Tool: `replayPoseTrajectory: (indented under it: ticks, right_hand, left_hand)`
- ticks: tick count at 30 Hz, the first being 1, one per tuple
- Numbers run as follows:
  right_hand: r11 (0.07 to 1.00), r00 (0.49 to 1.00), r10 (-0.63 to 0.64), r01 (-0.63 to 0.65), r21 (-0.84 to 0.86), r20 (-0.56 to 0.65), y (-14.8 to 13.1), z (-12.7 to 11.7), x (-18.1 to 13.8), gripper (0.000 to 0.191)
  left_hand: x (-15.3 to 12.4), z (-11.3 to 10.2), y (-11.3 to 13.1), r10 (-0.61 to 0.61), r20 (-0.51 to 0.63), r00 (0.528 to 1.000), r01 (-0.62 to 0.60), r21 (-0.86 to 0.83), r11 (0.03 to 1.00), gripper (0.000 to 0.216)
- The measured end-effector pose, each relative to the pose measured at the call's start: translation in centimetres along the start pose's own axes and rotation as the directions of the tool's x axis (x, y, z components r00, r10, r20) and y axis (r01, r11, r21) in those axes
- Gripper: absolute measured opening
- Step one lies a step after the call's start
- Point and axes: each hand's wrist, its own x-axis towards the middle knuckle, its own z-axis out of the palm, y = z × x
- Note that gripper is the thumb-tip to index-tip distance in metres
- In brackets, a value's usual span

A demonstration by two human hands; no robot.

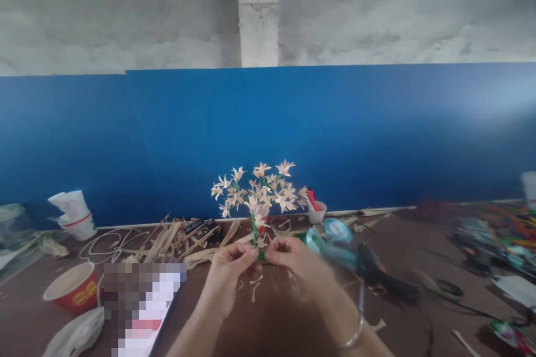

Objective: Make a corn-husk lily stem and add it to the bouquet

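My left hand (228,273) is closed, thumb against fingers, around the lower end of a green-wrapped stem (254,230). Small cream-coloured artificial flowers (253,204) top this stem, which stands upright. Close on its right, my right hand (293,259) pinches a short bit of green tape (262,256) that reaches over to the stem's base. More cream flowers (285,196) spread behind the hands, seemingly in a reddish cup (263,216); which of them belong to the held stem is hard to tell.
Dried husk strips (157,240) lie behind on the left, near a red paper bowl (73,290). At right are blue ribbon rolls (337,230), a dark glue-gun-like tool (383,276) and a white cup (317,213). A blue partition (188,134) bounds the table's back.
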Motion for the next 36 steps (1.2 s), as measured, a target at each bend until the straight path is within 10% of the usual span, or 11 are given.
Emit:
replayPoseTrajectory:
  ticks: [14, 22, 36]
  right_hand:
    - [0.971, 0.993, -0.082, 0.099, -0.218, 0.084, 0.7, -1.3, 0.3, 0.023]
    - [0.971, 0.99, -0.055, 0.021, 0.239, 0.134, 1.0, 0.3, -0.2, 0.021]
    - [0.994, 0.956, -0.099, 0.11, 0.027, -0.275, 0.9, 2.1, 0.3, 0.031]
  left_hand:
    - [0.6, -0.4, -0.6, -0.128, 0.056, 0.99, 0.13, -0.039, 0.991, 0.028]
    - [-0.6, 0.2, -0.5, -0.214, 0.242, 0.946, 0.214, 0.027, 0.976, 0.027]
    - [-0.3, 0.7, -0.8, 0.268, 0.082, 0.96, -0.265, 0.579, 0.771, 0.011]
